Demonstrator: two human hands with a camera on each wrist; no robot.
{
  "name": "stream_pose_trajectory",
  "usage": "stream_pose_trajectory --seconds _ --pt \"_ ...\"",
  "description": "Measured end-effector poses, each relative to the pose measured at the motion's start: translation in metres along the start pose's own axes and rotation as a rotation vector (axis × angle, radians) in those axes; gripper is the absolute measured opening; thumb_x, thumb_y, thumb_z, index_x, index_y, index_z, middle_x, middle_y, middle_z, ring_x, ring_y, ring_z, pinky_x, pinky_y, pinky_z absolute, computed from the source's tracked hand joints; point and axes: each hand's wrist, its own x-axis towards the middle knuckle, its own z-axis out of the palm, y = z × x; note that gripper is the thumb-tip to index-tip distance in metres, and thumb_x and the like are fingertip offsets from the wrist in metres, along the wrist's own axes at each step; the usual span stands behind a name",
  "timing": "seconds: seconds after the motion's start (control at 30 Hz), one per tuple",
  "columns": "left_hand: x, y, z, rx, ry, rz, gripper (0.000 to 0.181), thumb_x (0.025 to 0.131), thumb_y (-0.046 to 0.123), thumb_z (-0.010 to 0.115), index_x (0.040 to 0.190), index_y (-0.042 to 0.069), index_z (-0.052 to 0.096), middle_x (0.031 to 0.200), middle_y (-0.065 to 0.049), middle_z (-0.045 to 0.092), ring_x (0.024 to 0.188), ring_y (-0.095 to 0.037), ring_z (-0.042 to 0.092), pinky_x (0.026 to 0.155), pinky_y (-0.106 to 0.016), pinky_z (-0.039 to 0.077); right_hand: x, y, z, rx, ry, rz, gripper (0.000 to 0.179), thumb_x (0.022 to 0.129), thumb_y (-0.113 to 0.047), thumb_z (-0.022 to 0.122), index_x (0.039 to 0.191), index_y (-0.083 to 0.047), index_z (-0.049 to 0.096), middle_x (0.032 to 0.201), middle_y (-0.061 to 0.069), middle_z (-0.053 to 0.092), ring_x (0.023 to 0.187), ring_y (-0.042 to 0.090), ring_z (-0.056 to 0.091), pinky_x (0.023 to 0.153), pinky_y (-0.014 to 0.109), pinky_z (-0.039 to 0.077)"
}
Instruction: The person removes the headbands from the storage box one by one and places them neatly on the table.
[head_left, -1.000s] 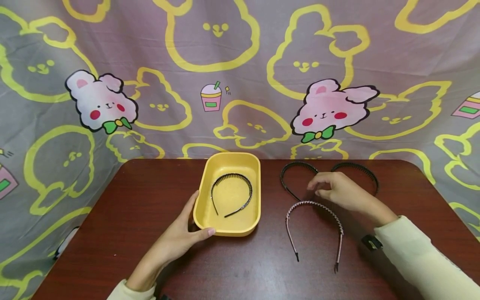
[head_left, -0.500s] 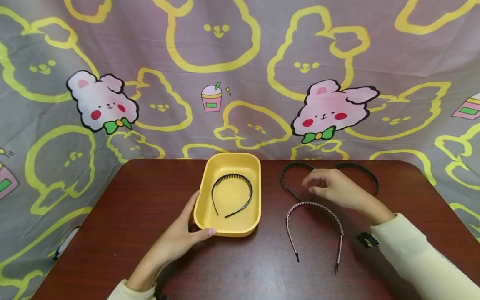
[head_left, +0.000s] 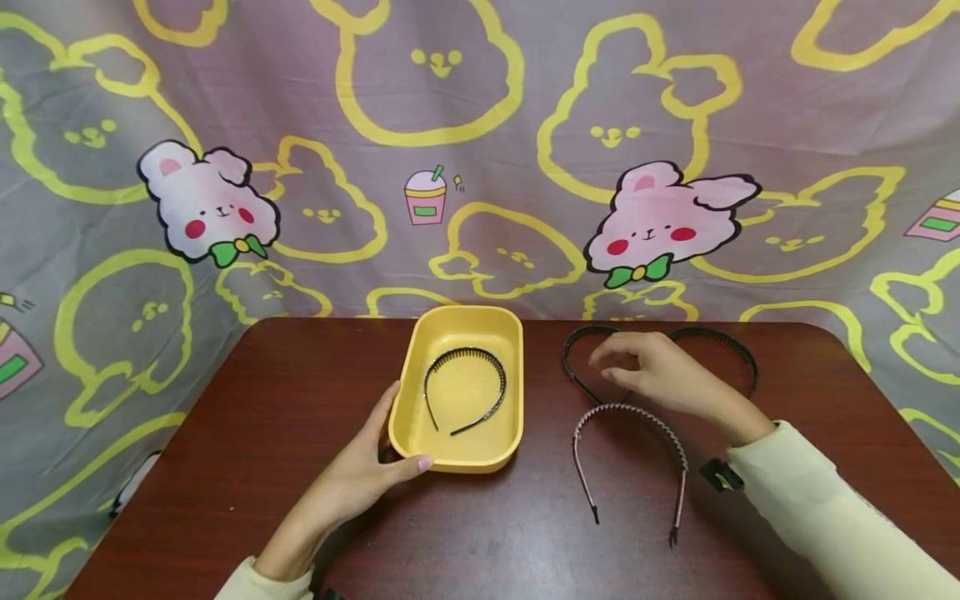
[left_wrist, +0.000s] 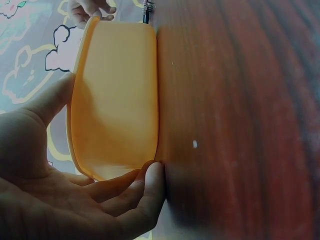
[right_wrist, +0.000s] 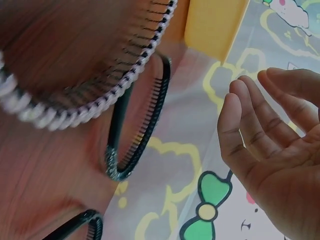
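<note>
My left hand [head_left: 348, 479] grips a yellow plastic box [head_left: 480, 465], its thumb on the rim and its fingers against the side and lower edge. Inside the box lies a black toothed headband [head_left: 467, 351]. My right hand [head_left: 663, 375] hovers with relaxed, slightly bent fingers and nothing in them, above the headbands to the right. Below it lies a pinkish twisted headband [head_left: 632, 407]. One black headband [head_left: 567, 354] lies behind to the left, partly covered by the hand. Another black headband [head_left: 738, 348] is behind to the right, also partly hidden.
The dark red-brown table [head_left: 300, 400] meets a patterned cloth backdrop [head_left: 487, 167] along its back edge. A small black object [head_left: 722, 475] is beside the right sleeve.
My right hand has drifted a little left, toward the yellow box, above the headbands. My left hand, the box and all headbands stay where they were.
</note>
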Motion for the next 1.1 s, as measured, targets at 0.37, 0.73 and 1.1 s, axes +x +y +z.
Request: stream_pose_trajectory --seconds 0.37,0.73,1.1 --pt "-0.002 0.001 -0.001 0.035 0.014 -0.021 0.113 0.089 0.033 0.086 0.17 0.029 0.007 0.173 -0.013 0.027 0.155 -0.036 0.035 0.124 -0.064 0.02 0.022 -0.016 0.011 0.053 -0.004 -0.05 0.017 0.093 0.002 0.073 0.107 -0.006 0.077 0.098 0.003 0.078 0.092 0.014 0.069 0.084 0.037 0.056" --pt "-0.001 0.0 0.0 0.029 0.012 -0.022 0.113 0.089 0.033 0.086 0.17 0.029 0.007 0.172 -0.014 0.028 0.155 -0.035 0.035 0.124 -0.063 0.019 0.051 -0.03 0.02 0.083 -0.019 -0.091 0.018 0.094 -0.002 0.073 0.112 -0.004 0.076 0.098 0.005 0.079 0.093 0.018 0.074 0.084 0.038 0.057" --pt "-0.002 0.0 -0.001 0.049 0.011 -0.029 0.113 0.088 0.036 0.086 0.17 0.031 0.007 0.173 -0.013 0.027 0.155 -0.037 0.033 0.124 -0.066 0.02 0.07 -0.042 0.035 0.131 -0.03 -0.093 0.019 0.093 -0.005 0.073 0.111 -0.002 0.076 0.1 0.007 0.079 0.094 0.019 0.073 0.088 0.042 0.057"
